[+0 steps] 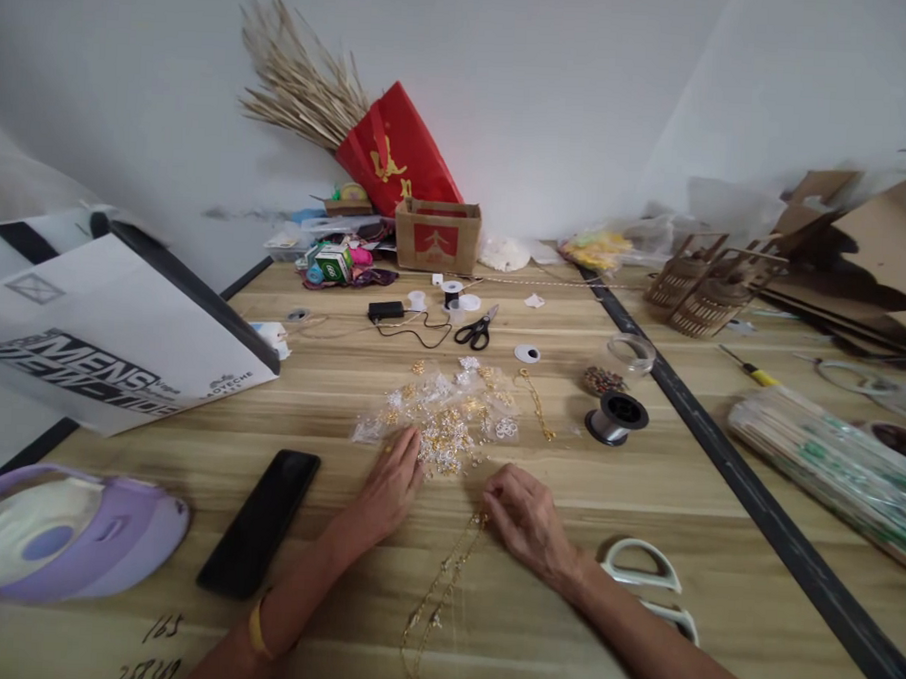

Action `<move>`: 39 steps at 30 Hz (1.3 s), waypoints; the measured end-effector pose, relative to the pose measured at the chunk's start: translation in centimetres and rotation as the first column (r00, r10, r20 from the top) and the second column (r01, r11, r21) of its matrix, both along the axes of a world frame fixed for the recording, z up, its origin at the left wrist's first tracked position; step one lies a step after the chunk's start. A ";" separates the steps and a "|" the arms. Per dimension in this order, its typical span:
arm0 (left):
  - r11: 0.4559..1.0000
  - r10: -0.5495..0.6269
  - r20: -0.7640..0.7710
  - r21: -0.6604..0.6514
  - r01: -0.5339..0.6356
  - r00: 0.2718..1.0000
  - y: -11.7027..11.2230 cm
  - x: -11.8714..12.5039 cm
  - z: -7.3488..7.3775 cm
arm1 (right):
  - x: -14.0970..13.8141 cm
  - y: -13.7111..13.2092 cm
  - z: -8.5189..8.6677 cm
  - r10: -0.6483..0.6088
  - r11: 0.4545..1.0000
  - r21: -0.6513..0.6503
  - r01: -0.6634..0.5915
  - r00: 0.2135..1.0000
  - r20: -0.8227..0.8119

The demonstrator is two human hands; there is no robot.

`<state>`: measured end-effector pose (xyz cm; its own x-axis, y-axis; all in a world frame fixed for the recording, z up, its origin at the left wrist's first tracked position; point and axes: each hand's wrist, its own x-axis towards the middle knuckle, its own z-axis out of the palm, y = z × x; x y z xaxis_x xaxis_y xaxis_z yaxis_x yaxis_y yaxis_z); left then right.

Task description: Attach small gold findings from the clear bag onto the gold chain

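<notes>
A pile of small gold and silver beads (449, 439) lies loose on the table, backed by clear plastic bags (379, 416) of similar pieces. At the pile's left edge rests my left hand (390, 487), fingers stretched out and touching the beads; nothing shows in its grasp. My right hand (524, 518) is closed in a pinch just below and right of the pile. From its fingertips a thin gold chain necklace (442, 589) with small charms trails down the table towards me. The exact spot it pinches is hidden. A shorter gold chain (538, 408) lies beyond my right hand.
A black phone (259, 521) lies left of my left arm. White-handled scissors (649, 578) sit partly behind my right forearm. Further back are a wire spool (616, 419), a jar of beads (621, 365), black scissors (477, 331) and a cardboard box (437, 237).
</notes>
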<state>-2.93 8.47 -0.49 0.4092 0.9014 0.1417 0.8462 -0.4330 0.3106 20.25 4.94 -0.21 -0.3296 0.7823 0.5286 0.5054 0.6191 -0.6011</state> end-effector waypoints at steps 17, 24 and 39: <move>0.985 -0.109 -0.030 0.130 0.112 0.994 -1.8 2.0 -2.0 | 0.0 0.0 0.1 -0.009 1.000 0.000 0.009 0.999 0.034; 0.975 -0.167 -0.047 0.142 0.172 0.985 -2.2 1.8 -1.5 | 0.0 0.0 0.0 -0.013 1.000 0.012 0.013 0.998 0.060; 0.987 -0.127 0.022 0.101 0.124 0.992 -2.2 1.6 0.1 | -0.1 0.2 -0.5 -0.032 0.999 -0.015 0.034 0.996 0.088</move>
<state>-1.37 6.24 -0.37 0.5127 0.8240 0.2411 0.7745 -0.5650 0.2843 20.18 5.11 -0.75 -0.3479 0.8020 0.4855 0.5766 0.5914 -0.5637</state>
